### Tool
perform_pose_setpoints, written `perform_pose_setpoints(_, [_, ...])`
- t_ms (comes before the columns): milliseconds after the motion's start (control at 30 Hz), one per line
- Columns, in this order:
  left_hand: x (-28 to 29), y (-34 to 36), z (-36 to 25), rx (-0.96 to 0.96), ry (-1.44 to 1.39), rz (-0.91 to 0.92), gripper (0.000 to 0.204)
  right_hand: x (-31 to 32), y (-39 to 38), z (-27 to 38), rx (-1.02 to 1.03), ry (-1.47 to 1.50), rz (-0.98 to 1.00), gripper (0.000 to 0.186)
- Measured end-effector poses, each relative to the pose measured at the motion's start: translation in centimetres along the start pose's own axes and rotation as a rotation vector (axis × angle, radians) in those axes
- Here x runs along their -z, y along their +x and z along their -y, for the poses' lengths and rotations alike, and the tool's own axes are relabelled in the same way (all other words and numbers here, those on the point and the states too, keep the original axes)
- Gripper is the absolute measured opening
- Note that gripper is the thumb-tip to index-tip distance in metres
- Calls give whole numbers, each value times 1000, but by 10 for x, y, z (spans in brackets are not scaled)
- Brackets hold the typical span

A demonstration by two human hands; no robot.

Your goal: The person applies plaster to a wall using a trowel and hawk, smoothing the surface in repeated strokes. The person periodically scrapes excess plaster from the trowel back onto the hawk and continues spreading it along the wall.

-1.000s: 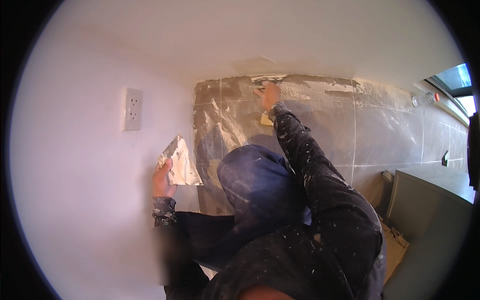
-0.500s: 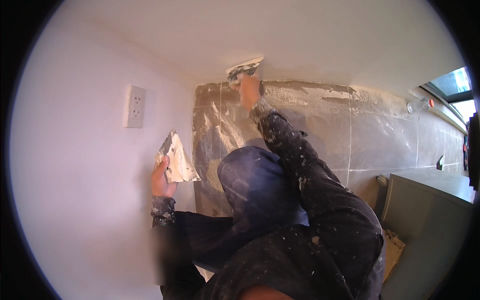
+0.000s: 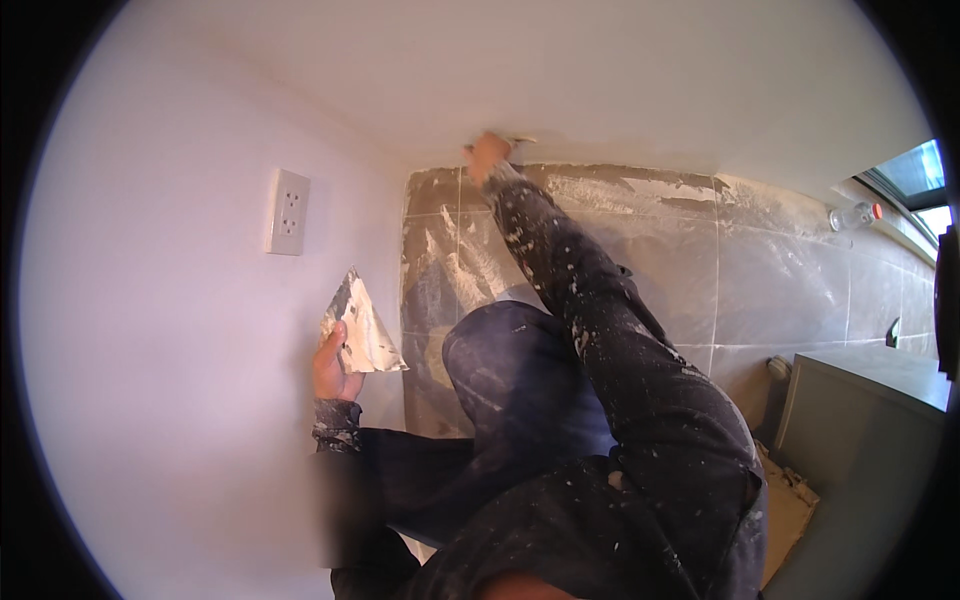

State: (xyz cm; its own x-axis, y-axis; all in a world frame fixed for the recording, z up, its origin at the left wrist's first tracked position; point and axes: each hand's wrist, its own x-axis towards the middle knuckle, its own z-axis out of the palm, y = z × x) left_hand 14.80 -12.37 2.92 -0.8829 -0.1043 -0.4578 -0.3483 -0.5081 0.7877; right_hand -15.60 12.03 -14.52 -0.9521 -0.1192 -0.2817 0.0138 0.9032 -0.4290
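The person's bent knee sits near the centre. At 8 o'clock, the left hand grips a smeared scraper. A grey cabinet stands toward 4 o'clock. Past the streaked tiles, at 12 o'clock, the right hand curls round a second scraper, mostly hidden, by the white wall. Farther off, near 3 o'clock, is a red-capped clear bottle.

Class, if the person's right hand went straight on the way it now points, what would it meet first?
Probably the white wall ahead; the right hand looks close to it, though depth is unclear.
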Motion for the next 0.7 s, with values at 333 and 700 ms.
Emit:
perform_pose_setpoints(333, [20, 10, 9, 32, 24, -64, 43, -57, -45, 49, -460, 2320, 178, 38])
perform_pose_setpoints(700, [11, 9, 6, 55, 70, -77, 43, -70, 16, -67, -451, 2977, -74, 30])
